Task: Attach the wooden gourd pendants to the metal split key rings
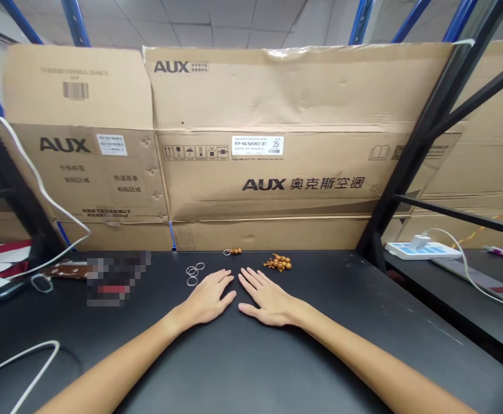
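Observation:
My left hand [209,296] lies flat on the black tabletop, palm down, with its fingers stretched out and nothing in it. Just beyond its wrist side, several metal key rings [192,281] lie loosely together. My right hand [267,297] rests palm down beside it, thumb apart from the fingers, also holding nothing. A small gap separates the two hands. Past the right fingertips sits a little pile of brown gourd-shaped pendants [279,263]. Farther back, near the cardboard, lies one gourd keychain [233,251], a brown gourd with a ring at its left end.
A large cardboard sheet [269,198] stands along the back of the black table [234,368]. At left are a brown patterned pouch [67,269], a blurred-out item [115,279] and white cables [46,195]. A power strip [423,250] lies beyond the black frame [424,138] at right.

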The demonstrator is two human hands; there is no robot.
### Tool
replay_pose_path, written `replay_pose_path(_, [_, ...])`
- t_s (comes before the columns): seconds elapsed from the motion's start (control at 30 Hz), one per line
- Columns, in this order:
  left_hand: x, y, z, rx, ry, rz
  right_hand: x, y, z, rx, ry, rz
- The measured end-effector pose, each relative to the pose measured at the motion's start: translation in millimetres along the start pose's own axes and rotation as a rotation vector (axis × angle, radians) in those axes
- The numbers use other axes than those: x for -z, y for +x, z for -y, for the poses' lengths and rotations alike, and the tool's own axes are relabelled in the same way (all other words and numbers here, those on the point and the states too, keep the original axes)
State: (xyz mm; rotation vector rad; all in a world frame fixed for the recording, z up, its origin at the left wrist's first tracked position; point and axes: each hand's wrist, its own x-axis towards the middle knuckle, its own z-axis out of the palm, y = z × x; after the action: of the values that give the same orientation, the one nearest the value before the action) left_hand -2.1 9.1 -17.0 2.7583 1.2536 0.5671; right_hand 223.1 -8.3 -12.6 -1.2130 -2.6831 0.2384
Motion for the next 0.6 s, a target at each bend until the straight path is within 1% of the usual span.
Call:
replay_pose_path(0.1, [-1.0,0,0,-0.001,-0.018,-0.018,-1,-1,5,0.014,0.004,-0.008])
replay_pose_path(0.17, [-0.2,0,-1,-0.005,-0.031,-0.031,0,0,4,-0.001,0.002,-0.010])
replay_pose_path(0.3, [2.5,0,-3,-0.006,-0.014,-0.016,0,6,-7,-0.099,-0.028,-0.008])
replay_pose_path(0.37, [1.9,0,-3,0.002,0.000,-0.025,0,8,-13,-0.111,-0.038,-0.035])
replay_pose_path(0.47, [-2.8,1,0,0.080,0.050,-0.082,-1,8,-14,-0.078,-0.061,-0.059])
replay_pose_path(0.6, [-11.0,3,3,0.218,0.150,-0.179,2,2,0,-0.030,-0.049,-0.022])
